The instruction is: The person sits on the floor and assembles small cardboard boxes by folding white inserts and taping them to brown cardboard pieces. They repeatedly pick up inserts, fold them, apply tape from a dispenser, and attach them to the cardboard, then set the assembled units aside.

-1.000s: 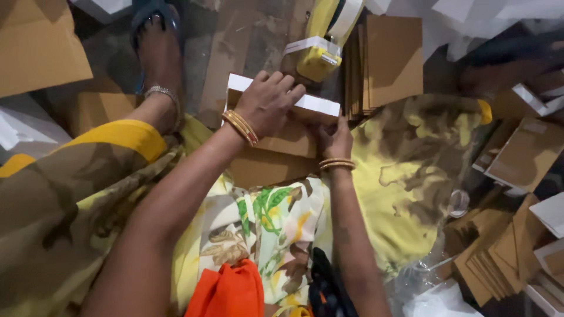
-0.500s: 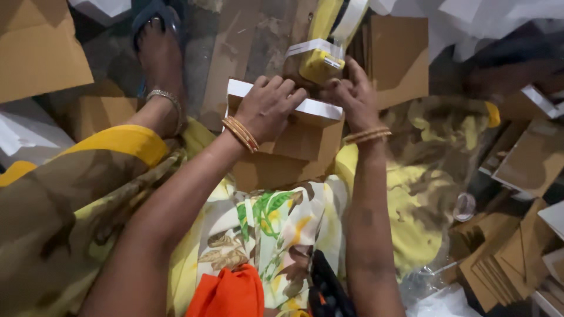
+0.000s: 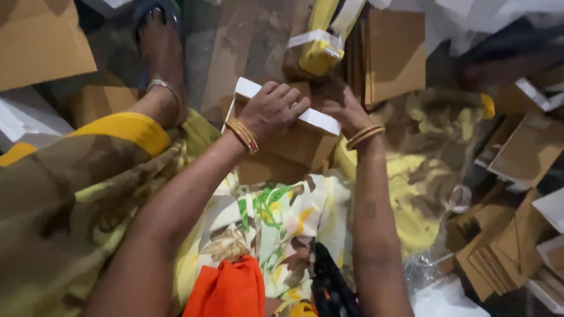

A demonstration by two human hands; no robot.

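Pressing hand, left: the left hand [image 3: 275, 108] lies palm-down, fingers spread flat over the top flap of the cardboard box [image 3: 288, 144], resting on it rather than gripping.
Right hand: the right hand [image 3: 343, 108] sits at the box's 3 o'clock edge, fingers curled against the flap; whether it truly grips cannot be told.
Box: brown card with a white-faced flap [image 3: 320, 120], held on the lap at the middle of the view, just above the floral cloth [image 3: 276, 223].
Bangles: gold bangles [image 3: 242, 134] ring both wrists.
12 o'clock: a yellow tape dispenser [image 3: 317, 50] stands just beyond the box, beside a stack of flat brown cards [image 3: 393, 53].
10 o'clock: a sandalled foot [image 3: 158, 44] with an anklet rests on the floor.
4 o'clock: more folded cartons [image 3: 499, 246] lie heaped, well apart from the hands.
6 o'clock: an orange cloth [image 3: 226, 290].
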